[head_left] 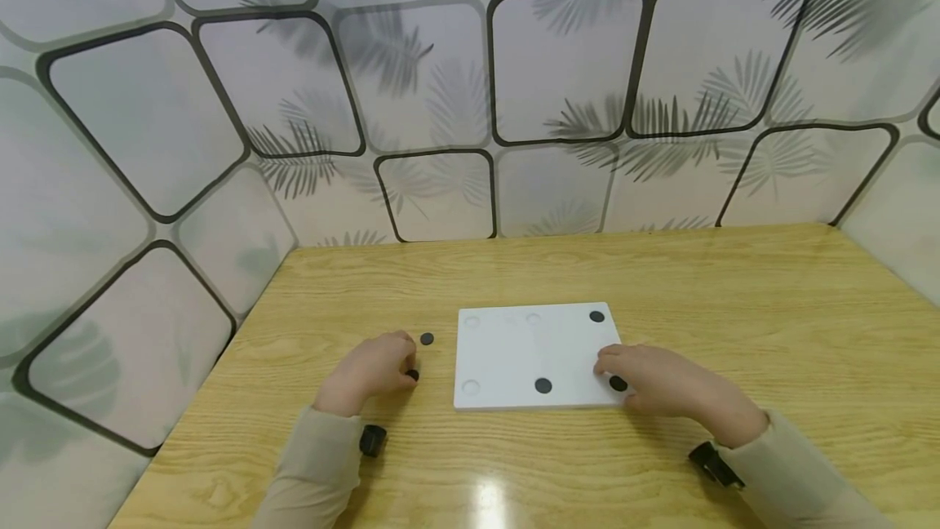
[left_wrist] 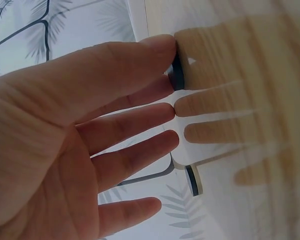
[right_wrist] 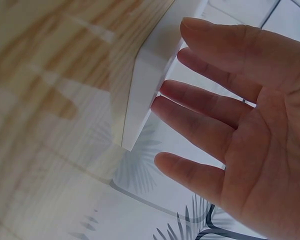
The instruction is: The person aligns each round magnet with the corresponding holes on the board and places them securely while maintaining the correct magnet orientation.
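Note:
A white board (head_left: 514,353) with round recesses lies flat on the wooden table (head_left: 734,308). Three black discs sit in it: one at the far right corner (head_left: 596,317), one at the near middle (head_left: 543,385), one at the near right corner (head_left: 618,384). My right hand (head_left: 613,370) rests with straight fingers on the board's near right corner (right_wrist: 140,85), beside that last disc. My left hand (head_left: 400,362) lies left of the board, a fingertip (left_wrist: 162,47) pressing a loose black disc (left_wrist: 177,75) on the table. Another loose disc (head_left: 427,339) lies just beyond it.
Three recesses on the board stand bare, two along the far edge (head_left: 471,321) and one at the near left (head_left: 471,387). Patterned walls (head_left: 220,145) close in the table at the back and left. Black wrist mounts (head_left: 372,439) show on both sleeves.

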Demonstrator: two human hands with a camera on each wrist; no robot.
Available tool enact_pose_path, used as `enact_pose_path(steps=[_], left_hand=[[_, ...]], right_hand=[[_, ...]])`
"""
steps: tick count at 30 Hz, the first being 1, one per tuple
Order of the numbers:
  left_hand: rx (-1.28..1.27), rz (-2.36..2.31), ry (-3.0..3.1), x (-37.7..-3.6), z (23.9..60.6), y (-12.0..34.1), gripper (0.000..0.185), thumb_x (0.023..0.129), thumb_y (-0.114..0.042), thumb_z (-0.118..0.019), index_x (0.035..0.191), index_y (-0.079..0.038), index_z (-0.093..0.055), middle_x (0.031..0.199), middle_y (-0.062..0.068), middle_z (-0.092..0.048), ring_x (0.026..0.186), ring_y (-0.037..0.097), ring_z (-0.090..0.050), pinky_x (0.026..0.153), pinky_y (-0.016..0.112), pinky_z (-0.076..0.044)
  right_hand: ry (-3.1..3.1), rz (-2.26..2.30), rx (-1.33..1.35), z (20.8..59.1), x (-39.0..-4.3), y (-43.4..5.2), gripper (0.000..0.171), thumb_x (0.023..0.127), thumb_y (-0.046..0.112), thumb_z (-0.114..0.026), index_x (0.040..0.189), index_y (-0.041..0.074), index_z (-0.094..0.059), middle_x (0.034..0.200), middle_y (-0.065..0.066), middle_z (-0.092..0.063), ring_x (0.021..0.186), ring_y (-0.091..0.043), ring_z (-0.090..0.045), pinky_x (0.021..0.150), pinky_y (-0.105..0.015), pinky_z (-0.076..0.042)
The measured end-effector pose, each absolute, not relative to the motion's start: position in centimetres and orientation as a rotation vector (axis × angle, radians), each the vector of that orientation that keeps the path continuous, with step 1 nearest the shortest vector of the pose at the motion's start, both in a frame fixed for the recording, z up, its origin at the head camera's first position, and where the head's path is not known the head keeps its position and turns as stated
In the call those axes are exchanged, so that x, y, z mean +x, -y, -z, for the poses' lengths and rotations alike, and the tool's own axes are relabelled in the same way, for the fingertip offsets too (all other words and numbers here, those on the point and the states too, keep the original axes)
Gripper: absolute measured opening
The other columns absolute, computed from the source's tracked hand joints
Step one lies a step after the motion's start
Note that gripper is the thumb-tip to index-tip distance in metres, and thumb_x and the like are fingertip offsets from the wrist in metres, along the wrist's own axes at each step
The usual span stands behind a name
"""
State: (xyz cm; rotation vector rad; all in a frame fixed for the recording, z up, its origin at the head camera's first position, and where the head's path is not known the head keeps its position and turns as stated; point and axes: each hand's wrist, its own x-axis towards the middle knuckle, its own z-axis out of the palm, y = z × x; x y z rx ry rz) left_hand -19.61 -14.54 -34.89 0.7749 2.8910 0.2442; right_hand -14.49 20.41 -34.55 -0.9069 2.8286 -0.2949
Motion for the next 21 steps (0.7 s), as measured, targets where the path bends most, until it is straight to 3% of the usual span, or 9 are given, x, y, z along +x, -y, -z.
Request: enact_pose_path(steps=[13,16,21], left_hand=[[0.766,-0.299,-2.857,-19.69,35.12,14.71,0.021,0.071,-0.003,-0.063,0.064,-0.008,-0.045,0.066,-0.001,-0.039,0.054,0.011,-0.034,0.050,0.024,-0.028],[0.774,-0.288,-2.852,-19.65,35.12,14.74,0.019,0.067,-0.001,-0.060,0.059,-0.008,-0.045,0.073,0.000,-0.046,0.053,0.011,-0.034,0.049,0.024,-0.028],[0.768,-0.282,-2.837,-19.54,34.95,14.80,0.020,0.060,-0.002,-0.060,0.051,-0.011,-0.045,0.103,0.004,-0.056,0.055,0.010,-0.039,0.048,0.023,-0.031]], right_hand=[[-2.814,0.290,-0.907,34.31,-14.44,-20.29,0.035,0.067,-0.006,-0.067,0.101,0.003,-0.059,0.105,-0.006,-0.056,0.093,-0.024,-0.055,0.079,-0.040,-0.045],[-2.814,0.286,-0.892,34.32,-14.39,-20.26,0.035,0.068,-0.006,-0.067,0.101,0.003,-0.059,0.107,-0.008,-0.055,0.096,-0.026,-0.054,0.081,-0.041,-0.044],[-2.806,0.289,-0.863,34.32,-14.37,-20.18,0.034,0.069,-0.005,-0.066,0.102,0.002,-0.060,0.110,-0.011,-0.055,0.101,-0.029,-0.052,0.084,-0.043,-0.043]])
